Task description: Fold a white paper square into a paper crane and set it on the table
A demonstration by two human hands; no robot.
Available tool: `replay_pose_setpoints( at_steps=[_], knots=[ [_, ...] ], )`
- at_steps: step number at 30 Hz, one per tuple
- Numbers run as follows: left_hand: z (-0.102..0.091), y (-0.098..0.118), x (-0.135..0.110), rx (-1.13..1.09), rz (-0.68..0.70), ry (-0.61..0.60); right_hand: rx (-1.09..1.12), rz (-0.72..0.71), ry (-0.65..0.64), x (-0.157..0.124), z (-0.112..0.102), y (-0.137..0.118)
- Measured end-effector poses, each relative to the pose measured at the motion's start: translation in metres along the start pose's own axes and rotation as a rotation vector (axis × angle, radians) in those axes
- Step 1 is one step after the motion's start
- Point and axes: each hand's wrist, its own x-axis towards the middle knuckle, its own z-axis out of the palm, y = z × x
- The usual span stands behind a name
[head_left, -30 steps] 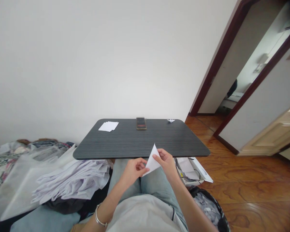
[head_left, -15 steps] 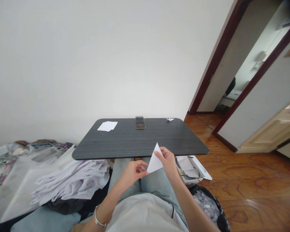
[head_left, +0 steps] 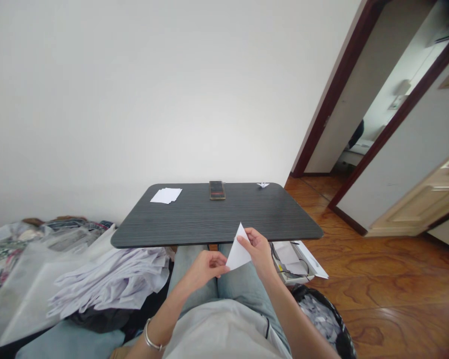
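Over my lap I hold a white paper folded into a triangle (head_left: 238, 251). My left hand (head_left: 203, 269) pinches its lower corner. The upper right edge is pinched by my right hand (head_left: 257, 249), close to the front edge of the dark table (head_left: 217, 217). A silver bracelet sits on my left wrist.
On the table's far side lie a small stack of white sheets (head_left: 166, 195), a phone (head_left: 217, 190) and a small folded paper figure (head_left: 263, 185). Piled cloth and bags (head_left: 78, 279) fill the left. A bin of paper scraps (head_left: 322, 319) and an open box (head_left: 297, 262) stand at the right.
Both hands and the folded paper have barely shifted, drifting slightly right and up; the grip is the same.
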Motion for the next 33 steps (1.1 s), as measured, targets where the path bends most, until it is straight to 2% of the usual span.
replay_pose_setpoints(
  at_steps=[5, 12, 17, 22, 30, 33],
  knots=[
    [0.0043, -0.0007, 0.0035, -0.104, -0.019, 0.041, -0.022, -0.011, -0.023, -0.0015, 0.0011, 0.0006],
    [0.0031, 0.0004, 0.0025, -0.075, -0.015, -0.015, -0.023, -0.026, -0.04, -0.0027, 0.0029, 0.0009],
    [0.006, 0.0061, 0.0066, -0.173, 0.093, 0.049, -0.103, -0.075, -0.083, -0.0058, 0.0054, -0.004],
    [0.0102, 0.007, 0.0103, -0.19, 0.095, 0.053, -0.152, -0.069, -0.078, -0.0073, 0.0066, -0.0072],
    [0.0049, 0.0085, 0.0067, -0.217, 0.109, 0.186, -0.156, -0.018, -0.141, -0.0055, 0.0009, -0.0031],
    [0.0021, 0.008, 0.0057, -0.244, 0.104, 0.189, -0.141, 0.014, -0.138, -0.005, -0.0017, -0.0017]
  ],
)
